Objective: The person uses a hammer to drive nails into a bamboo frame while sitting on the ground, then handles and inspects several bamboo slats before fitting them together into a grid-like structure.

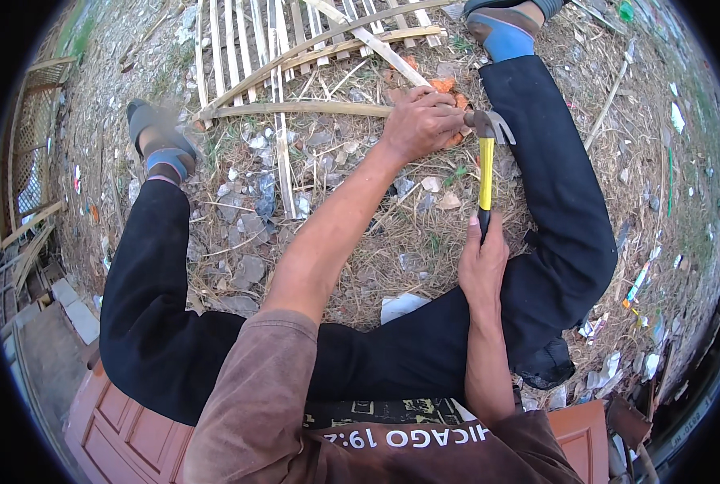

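The left hand (424,124), closed on a stick (386,52), could be struck if the hammer (487,173) held in the right hand (483,258) slips.

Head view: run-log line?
left hand: at wooden strip | right hand: grips hammer | hammer head: beside left hand | wooden slats: beyond left hand

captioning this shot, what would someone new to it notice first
Likely the hammer with the bright yellow handle, right of centre, held in the right hand. Then the pale wooden slats across the top, with the left hand at their lower right, beside orange chunks.
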The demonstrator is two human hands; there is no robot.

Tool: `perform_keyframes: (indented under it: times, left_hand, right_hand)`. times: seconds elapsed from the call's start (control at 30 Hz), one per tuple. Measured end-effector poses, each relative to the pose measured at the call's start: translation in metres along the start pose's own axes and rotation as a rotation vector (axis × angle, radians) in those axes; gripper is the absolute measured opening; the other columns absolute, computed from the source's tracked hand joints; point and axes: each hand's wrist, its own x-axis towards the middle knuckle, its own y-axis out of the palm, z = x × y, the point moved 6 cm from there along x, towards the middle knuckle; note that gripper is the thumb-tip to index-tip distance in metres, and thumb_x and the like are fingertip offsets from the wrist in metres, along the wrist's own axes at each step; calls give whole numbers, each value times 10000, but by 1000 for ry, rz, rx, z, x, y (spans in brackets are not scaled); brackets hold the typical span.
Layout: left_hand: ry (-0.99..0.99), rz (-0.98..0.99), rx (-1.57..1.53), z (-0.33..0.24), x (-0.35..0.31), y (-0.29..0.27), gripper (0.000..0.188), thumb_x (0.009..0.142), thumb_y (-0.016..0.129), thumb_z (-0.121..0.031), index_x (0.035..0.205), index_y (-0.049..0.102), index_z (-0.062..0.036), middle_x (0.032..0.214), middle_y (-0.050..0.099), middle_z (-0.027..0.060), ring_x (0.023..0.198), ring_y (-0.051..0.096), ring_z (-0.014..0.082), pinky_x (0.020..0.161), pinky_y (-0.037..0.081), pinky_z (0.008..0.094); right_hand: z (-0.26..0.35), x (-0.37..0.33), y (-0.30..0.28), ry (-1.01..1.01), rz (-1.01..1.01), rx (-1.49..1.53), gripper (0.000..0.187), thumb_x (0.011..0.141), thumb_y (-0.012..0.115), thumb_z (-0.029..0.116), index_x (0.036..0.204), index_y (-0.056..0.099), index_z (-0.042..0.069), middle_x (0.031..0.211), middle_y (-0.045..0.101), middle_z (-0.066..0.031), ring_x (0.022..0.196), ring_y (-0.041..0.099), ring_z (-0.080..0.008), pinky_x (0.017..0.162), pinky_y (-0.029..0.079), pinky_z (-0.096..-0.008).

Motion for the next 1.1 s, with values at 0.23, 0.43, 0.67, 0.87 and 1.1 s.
perform_keyframes:
  times: [0.23,0.43,0.67,0.87,1.1]
  left_hand:
    - [7,-37,-7,-2,-2,3,131,799,797,-270,912,779,-207,918,755,-85,1008,677,116,913,475,390]
    - [37,-21,54,1,-4,6,126,804,790,-288,916,786,-230,919,755,-101,1012,674,107,927,474,370]
    - [78,-3,93,1,-5,7,143,793,792,-266,933,787,-299,928,756,-119,1021,676,102,950,471,377]
    - [117,-16,103,5,-7,10,229,790,786,-262,1007,758,-328,942,757,-118,1027,682,107,964,469,387]
    - [133,2,112,2,-6,7,185,794,787,-262,970,764,-311,937,755,-116,1040,680,105,974,466,399]
  right_hand:
    - [9,-7,-7,-57,-126,139,189,1041,511,172,1107,498,-4,693,572,-233,622,586,-444,571,407,-508]
    - [2,-5,2,-23,-102,108,239,1050,514,217,1085,517,-19,702,562,-214,598,555,-398,582,414,-481]
    - [-9,-3,3,54,-72,151,280,1058,503,256,1048,517,-23,728,563,-188,632,555,-335,620,418,-465]
    - [-12,-1,4,79,-61,173,272,1059,501,254,1037,512,-17,714,555,-189,622,547,-340,613,412,-463]
    - [-8,-1,3,26,-70,132,262,1058,501,250,1024,495,-10,683,538,-203,608,541,-384,600,398,-484]
